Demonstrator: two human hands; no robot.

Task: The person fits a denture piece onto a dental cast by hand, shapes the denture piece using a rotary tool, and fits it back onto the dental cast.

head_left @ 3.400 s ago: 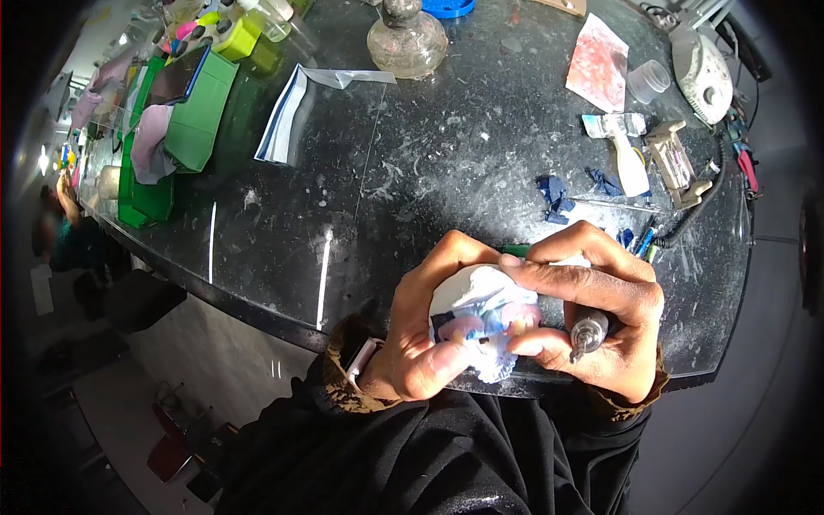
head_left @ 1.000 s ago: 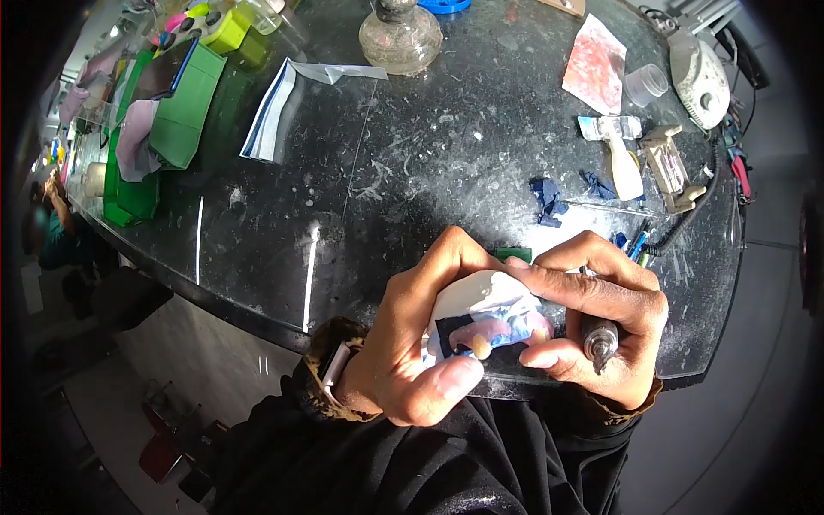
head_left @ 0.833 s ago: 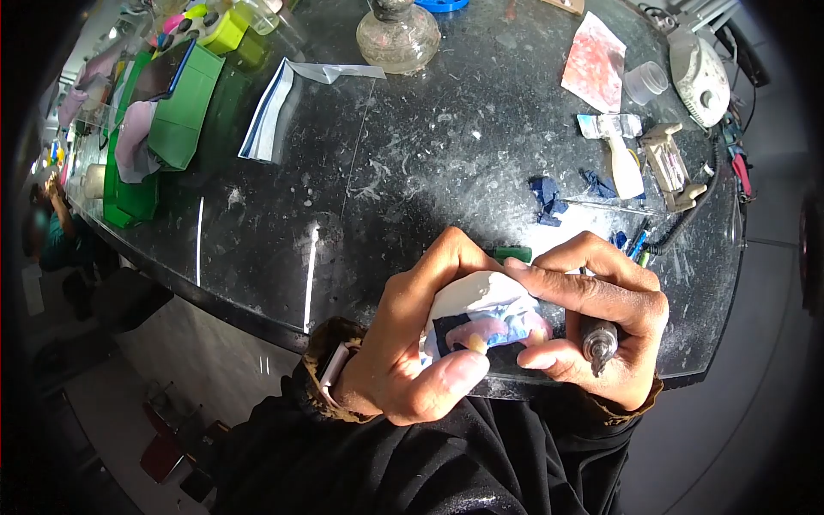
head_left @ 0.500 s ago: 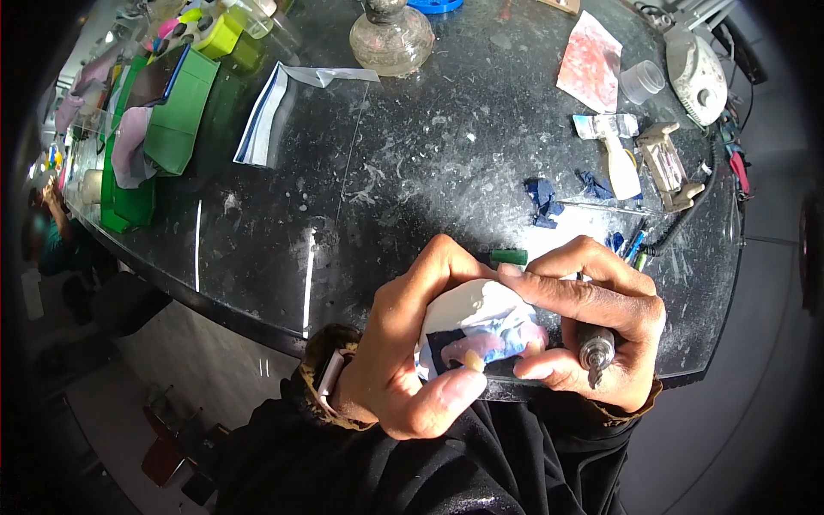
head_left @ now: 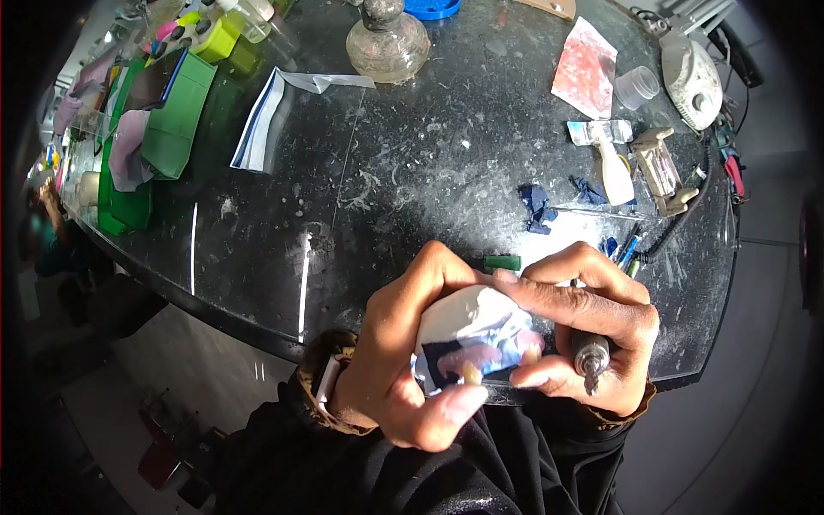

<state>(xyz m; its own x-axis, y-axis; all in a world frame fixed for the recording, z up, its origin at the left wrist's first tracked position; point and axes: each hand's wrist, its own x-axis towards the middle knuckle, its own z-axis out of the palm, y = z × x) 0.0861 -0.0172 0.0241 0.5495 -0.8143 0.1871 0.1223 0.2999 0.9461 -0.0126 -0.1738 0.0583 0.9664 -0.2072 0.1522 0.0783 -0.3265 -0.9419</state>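
Above the front edge of the black table, my left hand grips a white plaster dental model from the left, its thumb below the model. Blue material and a pink piece with yellowish teeth lie on the model's lower face. My right hand touches the model's right side with fingertips and holds a dark metal handpiece in its curled fingers, tip pointing down, apart from the model. A green cylinder lies on the table just beyond the fingers.
Torn blue pieces, a white-handled brush, a metal-and-cream device and a stained paper lie to the right. A glass burner stands at the back. Green bins are left; another person is beyond.
Compared with the earliest frame, the model is tilted differently and a loose bluish-white piece below it no longer shows. Both hands have shifted slightly left and down in the view.
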